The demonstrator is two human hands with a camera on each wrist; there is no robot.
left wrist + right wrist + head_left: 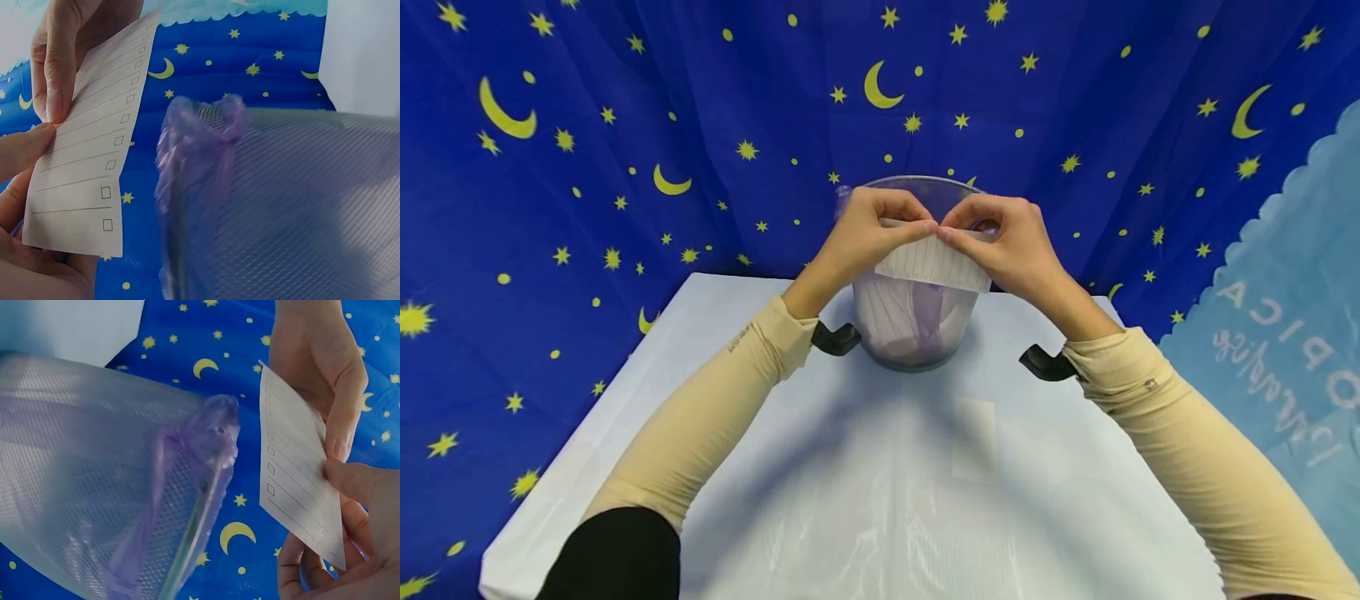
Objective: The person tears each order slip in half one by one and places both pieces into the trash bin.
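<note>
A white checklist sheet (925, 260), printed with ruled lines and small boxes, hangs between both hands. My left hand (872, 225) pinches its upper edge between thumb and fingers. My right hand (1018, 242) pinches the same edge, the two thumb tips meeting near the middle. In the left wrist view the sheet (87, 162) looks slightly creased across its lower part. In the head view the paper overlaps a mesh wastebasket (880, 321) standing on the table. A thin purple plastic bag (212, 434) lines the basket and folds over its rim.
The basket is at the far edge of a white-covered table (820, 517), close to a blue curtain (820, 50) with yellow moons and stars. A pale rectangular patch (976, 439), possibly paper, lies right of centre. Light-blue scalloped cloth (1292, 275) hangs at right.
</note>
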